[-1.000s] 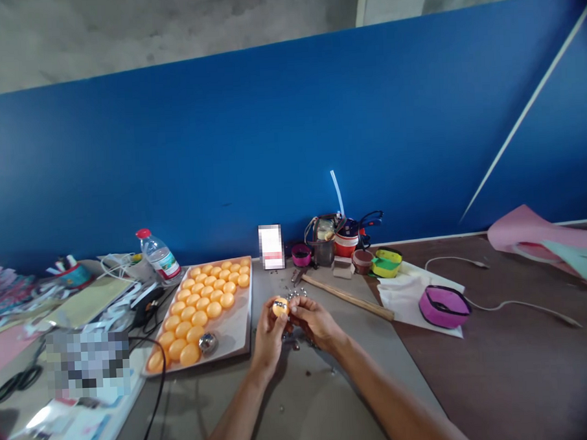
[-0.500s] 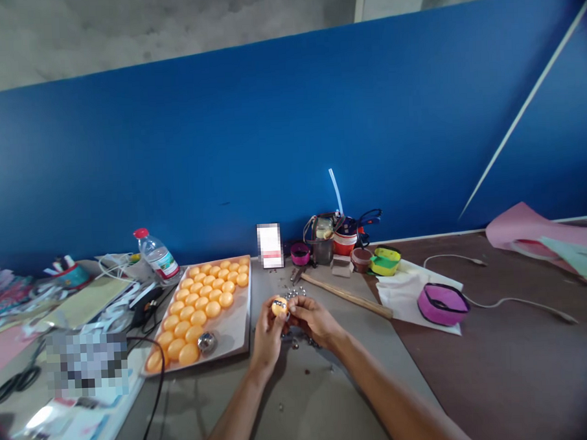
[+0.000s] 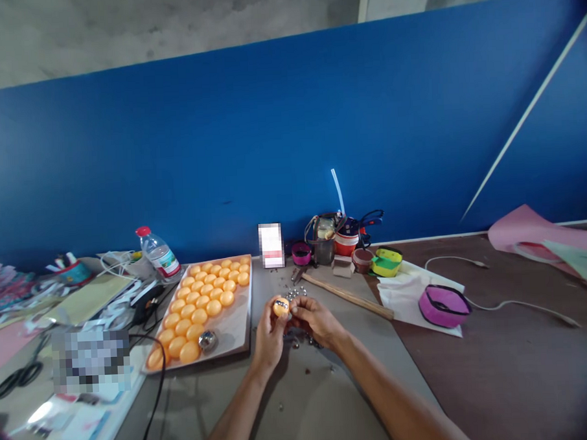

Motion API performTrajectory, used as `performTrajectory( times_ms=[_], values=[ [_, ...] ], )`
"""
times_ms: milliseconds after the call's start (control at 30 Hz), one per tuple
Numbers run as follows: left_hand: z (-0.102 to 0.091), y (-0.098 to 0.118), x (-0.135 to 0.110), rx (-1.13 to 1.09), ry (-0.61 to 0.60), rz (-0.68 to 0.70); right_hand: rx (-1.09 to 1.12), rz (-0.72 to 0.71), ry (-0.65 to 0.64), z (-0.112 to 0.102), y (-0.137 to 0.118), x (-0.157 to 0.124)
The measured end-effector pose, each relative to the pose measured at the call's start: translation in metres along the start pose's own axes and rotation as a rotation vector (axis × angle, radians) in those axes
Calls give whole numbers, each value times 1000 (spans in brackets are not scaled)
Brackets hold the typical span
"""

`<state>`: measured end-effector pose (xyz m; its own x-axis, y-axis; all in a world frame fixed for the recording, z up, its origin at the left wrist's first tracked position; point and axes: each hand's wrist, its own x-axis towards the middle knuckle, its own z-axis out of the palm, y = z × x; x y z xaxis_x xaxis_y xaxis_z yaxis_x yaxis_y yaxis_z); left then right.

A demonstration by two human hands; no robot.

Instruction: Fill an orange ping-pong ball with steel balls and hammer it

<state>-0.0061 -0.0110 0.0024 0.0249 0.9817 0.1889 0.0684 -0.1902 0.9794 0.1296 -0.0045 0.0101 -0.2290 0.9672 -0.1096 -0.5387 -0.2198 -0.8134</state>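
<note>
The person's left hand is closed around an orange ball with a row of shiny silver bits stuck on it. The ball is up in front, over the gray mat. Its back and bottom are hidden by fingers. The right hand is right beside the ball, but I can't tell if its fingertips are pinching anything. It also covers some of the loose silver pieces. Both arms are cut off at the bottom. A bottle has a colorful label, too small to read. The white card is all blurry squares. To the left, a tray holds more orange balls and one silver one. Since half a second ago, the hands and ball look nearly the same.
</note>
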Motion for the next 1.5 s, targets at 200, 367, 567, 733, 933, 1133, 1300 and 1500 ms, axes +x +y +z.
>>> performTrajectory(
  times_ms=[200,367,567,733,933,1133,1300,1500],
  values=[
    [1,-3,-1,71,-17,22,-17,3,12,-1,0,-1],
    [1,-1,-2,92,1,22,-25,4,19,-2,3,0],
    [0,-6,-2,109,19,29,-63,-23,54,-2,9,1],
    [1,-8,-3,78,15,37,-106,-55,87,-3,14,4],
    [3,-4,-2,62,2,16,-104,-33,87,-4,15,5],
    [1,0,2,-14,-46,-10,-187,-82,68,-8,4,9],
    [4,2,2,-84,-80,-34,-1101,-358,280,-26,-2,7],
    [6,4,2,-126,-73,-32,-1711,-351,200,-26,1,-2]
  ],
)
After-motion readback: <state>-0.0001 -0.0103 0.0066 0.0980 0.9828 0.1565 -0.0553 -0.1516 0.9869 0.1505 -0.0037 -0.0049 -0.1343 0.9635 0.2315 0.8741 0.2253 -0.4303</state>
